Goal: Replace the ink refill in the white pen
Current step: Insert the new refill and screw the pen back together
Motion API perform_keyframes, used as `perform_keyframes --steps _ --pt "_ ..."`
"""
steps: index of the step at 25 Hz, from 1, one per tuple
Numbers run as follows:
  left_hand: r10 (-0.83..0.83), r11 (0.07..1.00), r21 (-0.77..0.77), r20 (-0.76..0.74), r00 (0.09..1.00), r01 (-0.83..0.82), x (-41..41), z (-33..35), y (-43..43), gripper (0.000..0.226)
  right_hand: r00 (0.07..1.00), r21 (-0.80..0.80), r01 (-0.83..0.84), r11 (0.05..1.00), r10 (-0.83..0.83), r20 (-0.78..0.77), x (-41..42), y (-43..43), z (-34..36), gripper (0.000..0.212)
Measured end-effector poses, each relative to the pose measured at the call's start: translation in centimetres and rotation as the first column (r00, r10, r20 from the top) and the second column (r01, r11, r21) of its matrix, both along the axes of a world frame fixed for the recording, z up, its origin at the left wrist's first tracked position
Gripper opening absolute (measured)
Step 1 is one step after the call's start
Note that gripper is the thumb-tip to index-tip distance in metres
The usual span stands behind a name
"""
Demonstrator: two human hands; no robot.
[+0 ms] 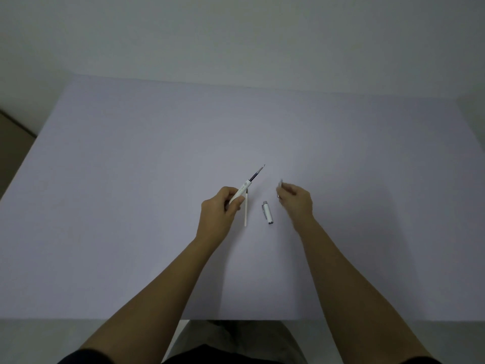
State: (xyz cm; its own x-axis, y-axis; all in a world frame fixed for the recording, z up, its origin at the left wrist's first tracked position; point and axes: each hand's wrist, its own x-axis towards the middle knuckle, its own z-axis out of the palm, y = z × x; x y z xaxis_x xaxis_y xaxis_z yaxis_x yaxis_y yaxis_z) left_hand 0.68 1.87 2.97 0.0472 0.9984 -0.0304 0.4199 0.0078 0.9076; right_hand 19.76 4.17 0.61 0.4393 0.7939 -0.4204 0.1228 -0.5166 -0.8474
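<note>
Gripping the pen barrel (pixel 240 192) in our closed left hand (pixel 219 214), right hand (pixel 296 199) pinching a small tip piece (pixel 279 184), we risk dropping that piece; the refill (pixel 258 172) pokes out

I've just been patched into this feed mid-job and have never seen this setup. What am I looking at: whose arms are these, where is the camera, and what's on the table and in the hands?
There is no machine here: a person works with two bare hands, and the single picture comes from a wide-angle camera worn on their head, looking forward and down.

The left hand holds the white pen barrel, with a dark refill sticking out of its far end, tip pointing away.

The right hand pinches a small silvery part; it is too small to identify.

On the pale table, between the hands, lie a thin white refill and a short white pen section with silver ends, apart from each other.
</note>
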Motion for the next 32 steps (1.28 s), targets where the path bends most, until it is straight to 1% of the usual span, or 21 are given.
perform_keyframes --steps 1,2,3,5,13,17,23,26,28,32 --pt "-0.010 1.000 0.001 -0.010 1.000 0.010 -0.1 -0.1 -0.1 0.001 0.958 0.038 0.080 0.996 -0.066 -0.279 -0.3 0.3 1.0 0.022" --pt "-0.020 1.000 0.005 -0.023 1.000 0.020 -0.2 -0.3 -0.3 0.004 0.883 0.071 0.131 0.989 -0.083 -0.463 -0.5 0.6 1.8 0.014" --pt "-0.029 1.000 0.008 -0.035 0.999 0.029 -0.3 -0.4 -0.4 0.006 0.835 0.097 0.148 0.984 -0.072 -0.546 -0.6 0.8 2.5 0.007" --pt "-0.036 0.999 0.009 -0.048 0.998 0.036 -0.3 -0.5 -0.5 0.007 0.797 0.154 0.141 0.978 -0.020 -0.603 -0.9 1.0 3.5 0.004" --pt "-0.045 0.998 0.041 -0.072 0.996 0.048 -0.1 -0.5 -0.4 0.008 0.746 0.206 0.150 0.967 0.026 -0.665 -1.8 1.3 4.2 0.008" --pt "-0.045 0.998 0.040 -0.082 0.996 0.048 -0.2 -0.6 -0.3 0.008 0.739 0.229 0.148 0.962 0.046 -0.672 -2.0 1.3 4.5 0.008" --pt "-0.046 0.997 0.058 -0.094 0.995 0.051 -0.3 -0.6 -0.2 0.010 0.797 0.264 0.041 0.964 0.128 -0.590 -2.0 1.0 4.5 0.009" --pt "-0.047 0.996 0.075 -0.103 0.994 0.055 -0.3 -0.5 0.1 0.011 0.829 0.266 -0.047 0.963 0.186 -0.527 -2.2 0.5 4.3 0.011" --pt "-0.049 0.995 0.086 -0.109 0.993 0.059 -0.1 -0.4 0.1 0.012 0.835 0.267 -0.108 0.958 0.233 -0.499 -2.6 0.2 4.0 0.011" --pt "-0.040 0.993 0.106 -0.099 0.994 0.051 -0.1 -0.3 0.2 0.012 0.836 0.265 -0.121 0.957 0.242 -0.493 -3.4 -0.3 3.6 0.009"
